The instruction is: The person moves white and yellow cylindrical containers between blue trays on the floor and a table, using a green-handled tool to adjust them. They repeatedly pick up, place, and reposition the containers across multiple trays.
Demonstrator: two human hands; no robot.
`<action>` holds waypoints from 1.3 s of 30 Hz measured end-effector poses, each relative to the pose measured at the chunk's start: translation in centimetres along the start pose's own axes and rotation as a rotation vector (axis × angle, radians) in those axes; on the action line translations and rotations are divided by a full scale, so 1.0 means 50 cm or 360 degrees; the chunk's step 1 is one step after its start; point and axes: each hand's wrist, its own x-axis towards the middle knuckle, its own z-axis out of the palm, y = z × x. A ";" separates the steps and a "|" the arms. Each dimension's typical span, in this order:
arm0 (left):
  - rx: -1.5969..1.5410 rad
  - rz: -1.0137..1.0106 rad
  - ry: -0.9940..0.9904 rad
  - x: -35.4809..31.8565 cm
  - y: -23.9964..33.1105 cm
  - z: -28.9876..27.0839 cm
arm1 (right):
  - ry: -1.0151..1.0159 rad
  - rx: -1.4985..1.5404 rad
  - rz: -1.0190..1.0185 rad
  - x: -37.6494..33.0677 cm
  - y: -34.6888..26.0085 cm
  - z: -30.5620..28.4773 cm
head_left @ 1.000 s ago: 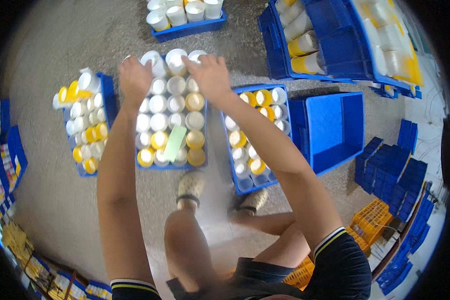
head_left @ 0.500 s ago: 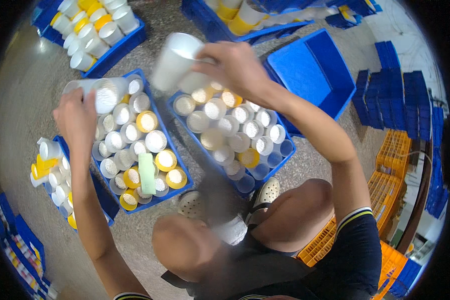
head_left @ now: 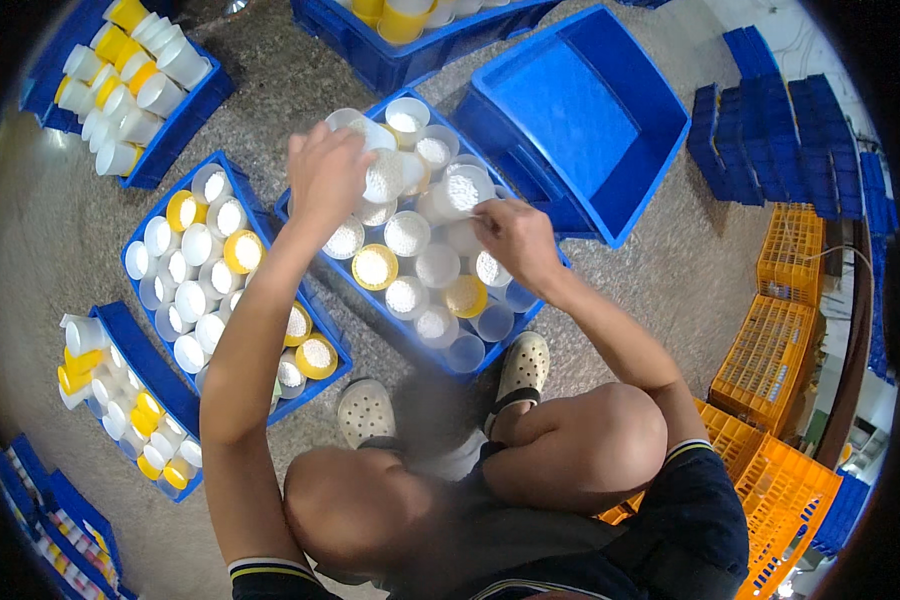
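Note:
Both of my hands are over the middle blue crate point(head_left: 410, 350), which holds translucent and yellow cups with white granules in them. My left hand point(head_left: 327, 178) is closed around a translucent cup point(head_left: 385, 177) at the crate's left side. White granules show inside that cup, and its lower part is hidden. With closed fingertips, my right hand point(head_left: 517, 243) grips the side of another translucent cup point(head_left: 464, 188), which also contains white granules. It stands higher than the cups around it. Just below, a yellow cup point(head_left: 374, 266) sits among the clear ones.
A second crate of filled cups point(head_left: 200, 260) lies to the left, partly behind my left arm. An empty blue crate point(head_left: 560, 110) stands at upper right. More crates of cups surround these, with stacked blue crates point(head_left: 770, 140) and orange crates point(head_left: 770, 375) at right.
My left hand has moved right, from the left crate to the middle one, with a cup in it. My right hand has come down with its cup. The whole view has shifted.

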 end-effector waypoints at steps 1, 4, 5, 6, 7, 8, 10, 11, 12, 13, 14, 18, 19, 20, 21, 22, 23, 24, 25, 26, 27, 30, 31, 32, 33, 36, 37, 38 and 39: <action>0.0059 0.0063 -0.0020 0.010 0.003 0.017 | -0.0100 -0.0002 -0.0049 -0.002 -0.013 0.004; 0.0225 0.0123 -0.0105 0.040 0.020 0.063 | -0.0172 0.0043 0.0019 0.004 -0.031 -0.004; 0.0240 0.0109 -0.0087 0.049 0.023 0.070 | -0.0152 0.0014 -0.0011 0.005 -0.029 -0.010; 0.0260 0.0054 -0.0169 0.053 0.027 0.071 | -0.0091 -0.0002 -0.0088 0.005 -0.023 -0.016; 0.0258 -0.0004 -0.0191 0.053 0.029 0.067 | -0.0056 -0.0089 -0.0147 0.009 -0.013 -0.020; 0.0119 -0.0017 -0.0050 0.046 0.033 0.059 | -0.0165 -0.0210 -0.0112 0.007 -0.005 -0.023; -0.0099 -0.0110 0.0152 0.013 0.045 0.032 | -0.0567 -0.0431 -0.0092 0.009 0.011 -0.017; -0.0246 -0.0223 0.0083 -0.015 0.049 0.015 | -0.0545 -0.0420 -0.0199 0.011 0.015 -0.010; -0.0391 -0.0243 0.0167 -0.048 0.056 -0.001 | -0.0564 -0.0411 -0.0287 0.014 0.017 -0.003; -0.0681 -0.0318 0.0289 -0.081 0.064 -0.013 | -0.0621 -0.0455 -0.0279 0.019 0.016 0.004; -0.0948 -0.0677 0.0180 -0.116 0.078 -0.019 | -0.0642 -0.0495 -0.0306 0.024 0.014 0.007; -0.1690 -0.1474 0.0075 -0.240 0.120 -0.031 | -0.0649 -0.0344 -0.0195 0.037 -0.010 -0.012; -0.1875 -0.1626 0.0026 -0.261 0.127 -0.032 | -0.0616 -0.0241 -0.0217 0.037 -0.015 -0.026; -0.2075 -0.1792 -0.0054 -0.278 0.132 -0.033 | -0.0618 -0.0190 -0.0197 0.037 -0.020 -0.039; -0.2315 -0.1886 -0.0047 -0.290 0.135 -0.033 | -0.0545 -0.0208 -0.0239 0.037 -0.023 -0.054; -0.2520 -0.1924 -0.0007 -0.298 0.136 -0.032 | -0.0462 -0.0176 -0.0334 0.038 -0.027 -0.065; -0.2658 -0.1938 0.0030 -0.301 0.136 -0.030 | -0.0452 -0.0154 -0.0325 0.039 -0.030 -0.076; -0.2786 -0.1954 0.0058 -0.302 0.133 -0.029 | -0.0540 -0.0166 -0.0229 0.043 -0.034 -0.082; -0.2871 -0.1960 0.0097 -0.300 0.133 -0.025 | -0.0569 -0.0162 -0.0241 0.047 -0.039 -0.085; -0.2945 -0.1954 -0.0011 -0.298 0.126 -0.022 | -0.0567 -0.0147 -0.0296 0.052 -0.045 -0.089; -0.3017 -0.1931 -0.0029 -0.296 0.126 -0.017 | -0.0640 -0.0147 -0.0247 0.058 -0.053 -0.089; -0.3195 -0.1951 -0.0042 -0.291 0.126 -0.010 | -0.0720 -0.0068 -0.0201 0.077 -0.093 -0.092; -0.3255 -0.1937 -0.0007 -0.290 0.127 -0.010 | -0.0702 -0.0013 -0.0168 0.082 -0.112 -0.097; -0.3331 -0.1924 -0.0005 -0.289 0.127 -0.012 | -0.0715 -0.0028 -0.0024 0.087 -0.134 -0.100; -0.3483 -0.1929 0.0070 -0.286 0.128 -0.013 | -0.0717 0.0102 -0.0059 0.092 -0.160 -0.102; -0.3899 -0.1809 0.0300 -0.284 0.114 -0.017 | -0.0781 0.0280 -0.0491 0.115 -0.251 -0.065; -0.4016 -0.1677 0.0410 -0.288 0.102 -0.017 | -0.0820 0.0315 -0.0615 0.125 -0.283 -0.040; -0.4153 -0.1432 0.0547 -0.293 0.087 -0.017 | -0.0876 0.0327 -0.0746 0.138 -0.314 -0.010; -0.4133 -0.1295 0.0635 -0.307 0.064 -0.019 | -0.0849 0.0331 -0.0839 0.148 -0.343 0.019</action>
